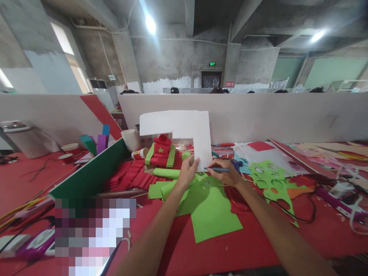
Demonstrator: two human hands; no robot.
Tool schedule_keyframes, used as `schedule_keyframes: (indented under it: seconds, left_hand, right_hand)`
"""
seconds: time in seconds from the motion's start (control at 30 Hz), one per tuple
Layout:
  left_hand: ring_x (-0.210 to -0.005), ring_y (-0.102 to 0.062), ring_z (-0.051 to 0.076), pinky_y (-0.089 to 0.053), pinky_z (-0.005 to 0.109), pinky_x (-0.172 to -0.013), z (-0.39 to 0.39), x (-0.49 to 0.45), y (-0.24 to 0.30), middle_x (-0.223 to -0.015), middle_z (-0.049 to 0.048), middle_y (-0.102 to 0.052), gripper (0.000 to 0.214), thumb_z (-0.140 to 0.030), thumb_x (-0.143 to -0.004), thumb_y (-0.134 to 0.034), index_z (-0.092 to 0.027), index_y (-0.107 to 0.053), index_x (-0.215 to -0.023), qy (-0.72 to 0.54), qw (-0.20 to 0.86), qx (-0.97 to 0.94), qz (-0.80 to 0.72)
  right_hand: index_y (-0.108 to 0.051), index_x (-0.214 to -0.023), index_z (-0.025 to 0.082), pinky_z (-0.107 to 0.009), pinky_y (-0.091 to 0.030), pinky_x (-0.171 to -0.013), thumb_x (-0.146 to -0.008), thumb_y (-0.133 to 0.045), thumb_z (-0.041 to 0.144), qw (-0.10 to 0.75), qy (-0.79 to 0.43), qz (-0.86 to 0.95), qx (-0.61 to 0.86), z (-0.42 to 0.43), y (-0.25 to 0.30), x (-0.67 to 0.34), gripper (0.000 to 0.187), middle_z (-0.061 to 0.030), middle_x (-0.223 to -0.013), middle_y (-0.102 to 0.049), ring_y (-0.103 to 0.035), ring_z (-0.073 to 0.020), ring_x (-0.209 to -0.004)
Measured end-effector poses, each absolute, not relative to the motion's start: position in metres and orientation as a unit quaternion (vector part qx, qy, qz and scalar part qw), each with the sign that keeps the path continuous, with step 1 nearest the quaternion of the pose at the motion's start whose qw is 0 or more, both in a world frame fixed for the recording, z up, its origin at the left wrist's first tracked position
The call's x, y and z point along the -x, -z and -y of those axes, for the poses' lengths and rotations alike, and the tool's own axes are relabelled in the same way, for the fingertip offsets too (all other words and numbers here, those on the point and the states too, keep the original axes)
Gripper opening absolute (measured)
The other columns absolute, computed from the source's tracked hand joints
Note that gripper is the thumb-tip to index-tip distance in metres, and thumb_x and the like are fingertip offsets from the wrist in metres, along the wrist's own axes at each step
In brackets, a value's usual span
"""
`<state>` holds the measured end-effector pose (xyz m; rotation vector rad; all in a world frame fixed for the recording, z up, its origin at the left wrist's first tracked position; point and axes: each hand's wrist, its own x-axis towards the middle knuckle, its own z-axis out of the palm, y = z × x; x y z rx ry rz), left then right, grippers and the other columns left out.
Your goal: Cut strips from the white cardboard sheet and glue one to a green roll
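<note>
My left hand [188, 170] grips the lower edge of a white L-shaped foam board [198, 132] and holds it upright above the red table. My right hand [224, 174] is closed on a slim blue-grey knife or pen [217, 169], its tip at the bottom of the board. Below both hands lie green paper sheets [211, 214]. Just behind the board stands a red and green paper model with a star [161, 151].
Stacked red paper strips [126, 174] and a green board [89, 174] lie at the left, with paper cups [130, 138] behind. Green paper with cut-out circles [271, 180], cables [310, 195] and loose sheets lie at the right. A white partition [258, 115] closes the back.
</note>
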<state>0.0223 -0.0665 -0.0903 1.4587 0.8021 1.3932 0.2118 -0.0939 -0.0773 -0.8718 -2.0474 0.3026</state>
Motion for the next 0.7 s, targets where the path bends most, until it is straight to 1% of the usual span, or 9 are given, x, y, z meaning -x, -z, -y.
schedule_keyframes:
  seconds: [0.23, 0.53, 0.7]
  left_hand:
    - [-0.072, -0.067, 0.020, -0.054, 0.029, -0.064, 0.0644, -0.0225, 0.0911, -0.093, 0.0103, -0.074, 0.043, -0.043, -0.081, -0.068, -0.011, -0.065, -0.108, -0.572, 0.469, -0.593, -0.318]
    - [-0.073, -0.067, 0.020, -0.054, 0.029, -0.064, 0.0674, -0.0234, 0.0899, -0.094, 0.0099, -0.075, 0.040, -0.041, -0.081, -0.068, -0.012, -0.066, -0.108, -0.572, 0.477, -0.585, -0.321]
    - [-0.074, -0.068, 0.020, -0.055, 0.029, -0.065, 0.0668, -0.0231, 0.0907, -0.094, 0.0099, -0.075, 0.041, -0.042, -0.080, -0.069, -0.012, -0.066, -0.108, -0.573, 0.476, -0.582, -0.324]
  right_hand:
    - [-0.067, -0.081, 0.022, -0.025, -0.043, -0.062, -0.083, -0.065, 0.027, 0.432, -0.111, 0.825, 0.347, 0.0954, 0.0770, -0.2124, 0.007, -0.0006, -0.075, -0.068, -0.059, -0.0146, -0.064]
    - [-0.068, -0.083, 0.023, -0.026, -0.044, -0.062, -0.084, -0.064, 0.030, 0.440, -0.136, 0.814, 0.354, 0.0946, 0.0773, -0.2116, 0.008, -0.0004, -0.075, -0.069, -0.060, -0.0155, -0.065]
    - [-0.068, -0.080, 0.022, -0.026, -0.044, -0.060, -0.083, -0.065, 0.030, 0.432, -0.136, 0.817, 0.358, 0.0946, 0.0766, -0.2123, 0.008, -0.0005, -0.074, -0.069, -0.059, -0.0153, -0.063]
